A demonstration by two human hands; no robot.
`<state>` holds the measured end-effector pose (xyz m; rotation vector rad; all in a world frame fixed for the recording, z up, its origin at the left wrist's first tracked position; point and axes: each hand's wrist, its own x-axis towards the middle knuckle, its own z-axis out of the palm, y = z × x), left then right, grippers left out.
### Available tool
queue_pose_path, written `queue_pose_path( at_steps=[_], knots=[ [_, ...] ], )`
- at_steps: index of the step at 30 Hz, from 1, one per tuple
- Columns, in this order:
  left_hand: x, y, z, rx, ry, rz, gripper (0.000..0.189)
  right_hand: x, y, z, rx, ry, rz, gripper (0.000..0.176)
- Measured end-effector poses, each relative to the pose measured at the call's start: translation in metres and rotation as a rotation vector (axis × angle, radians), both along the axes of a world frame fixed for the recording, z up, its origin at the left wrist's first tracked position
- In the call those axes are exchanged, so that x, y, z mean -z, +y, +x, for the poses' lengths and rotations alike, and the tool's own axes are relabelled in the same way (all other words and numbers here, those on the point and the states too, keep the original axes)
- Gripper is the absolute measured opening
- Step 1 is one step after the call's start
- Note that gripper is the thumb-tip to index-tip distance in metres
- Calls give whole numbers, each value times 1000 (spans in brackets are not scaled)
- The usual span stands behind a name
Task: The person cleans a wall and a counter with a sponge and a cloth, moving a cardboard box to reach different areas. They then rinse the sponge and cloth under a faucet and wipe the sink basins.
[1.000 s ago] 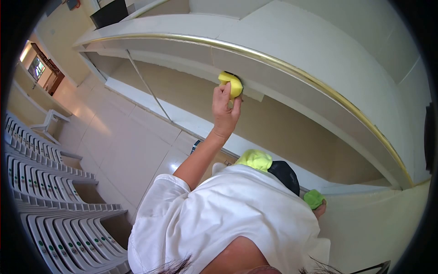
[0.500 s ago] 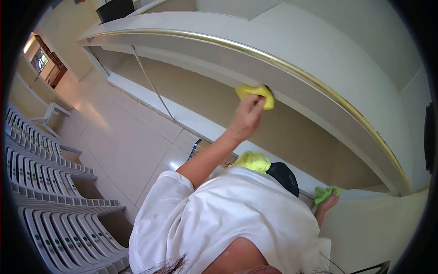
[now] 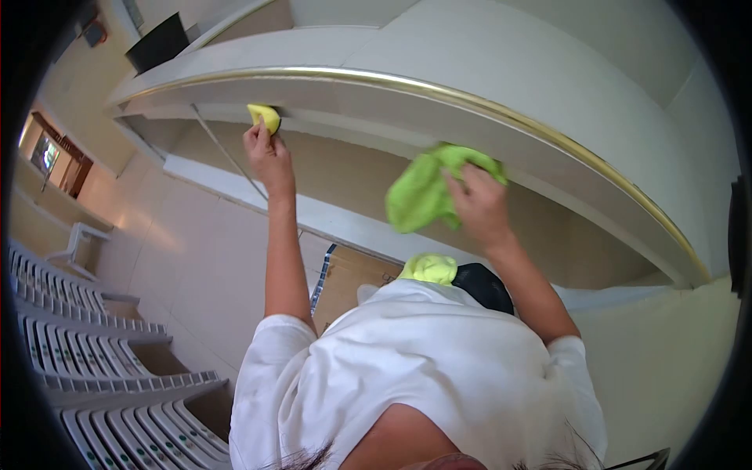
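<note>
My left hand [image 3: 269, 155] is stretched forward, its fingers pinched on a yellow sponge [image 3: 266, 117] with a dark side. The sponge is against the grey face below the counter's gold trim, near the thin metal rod. A bright green cloth [image 3: 419, 192] hangs from my right hand [image 3: 479, 205], which is closed on it. That cloth is in front of the same grey face, further right, and is slightly blurred. At my waist are a yellow-green cloth [image 3: 431, 269] and a black item [image 3: 483, 288] whose kind I cannot make out.
The long counter [image 3: 439, 47] with gold trim [image 3: 501, 107] curves across the view above an open recess. A thin metal rod [image 3: 229, 153] slants across the recess. Flattened-looking cardboard [image 3: 356, 278] lies on the floor before me. Stacked grey plastic chairs [image 3: 102, 352] stand at left.
My left hand has moved left along the counter face with the sponge. My right hand has come up from the lower right to the counter face, bringing the green cloth.
</note>
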<state>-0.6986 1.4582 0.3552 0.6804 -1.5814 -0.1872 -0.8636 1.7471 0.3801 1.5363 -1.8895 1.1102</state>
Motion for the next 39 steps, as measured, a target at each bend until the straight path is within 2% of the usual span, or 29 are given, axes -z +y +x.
queue_pose_path(
  at_steps=[2,3,5,8,9,11,13,14,15,17,19,21,23,25,26,29,32,33,35,39],
  knots=[
    [-9,18,-2,60,-49,-14,39,-3,-40,13,-88,139,-129,14],
    [-8,30,-11,97,-45,-11,39,-8,-54,18,-114,222,-20,14],
    [-3,55,-28,139,-109,-35,39,-4,-81,21,-130,118,96,15],
    [-1,100,-45,243,-148,-101,42,-18,-75,29,-79,48,191,19],
    [0,114,-49,315,-159,-121,43,-14,-65,27,-73,40,191,19],
    [3,141,-63,442,-187,-193,41,-7,-32,11,-66,45,-18,16],
    [8,169,-83,637,-279,-341,34,2,17,-10,39,116,-133,16],
    [4,188,-90,752,-374,-347,30,5,48,-22,96,211,-85,18],
    [-3,205,-103,847,-391,-430,26,7,78,-33,153,72,-21,18],
    [-9,228,-123,1040,-441,-491,22,2,115,-46,239,123,-142,13],
    [-9,238,-132,1090,-473,-529,24,0,137,-54,314,188,-48,11],
    [-7,232,-128,1151,-448,-455,25,1,128,-50,287,231,-55,11],
    [-4,217,-114,913,-362,-629,28,6,114,-47,282,199,3,12],
    [-9,196,-94,809,-345,-577,30,-8,82,-29,179,229,-15,11],
    [-10,180,-84,745,-344,-580,30,-12,68,-21,135,208,55,11],
    [-6,149,-64,741,-290,-505,32,-19,24,0,26,180,158,12],
    [6,110,-41,515,-193,-407,33,-20,-33,20,-78,144,233,14],
    [8,96,-32,504,-180,-405,33,-19,-52,26,-108,123,277,15],
    [10,67,-16,301,-161,-283,33,-21,-97,46,-155,127,276,15],
    [-1,-9,12,58,-115,-308,32,-25,-195,90,-263,91,250,16]
  ],
)
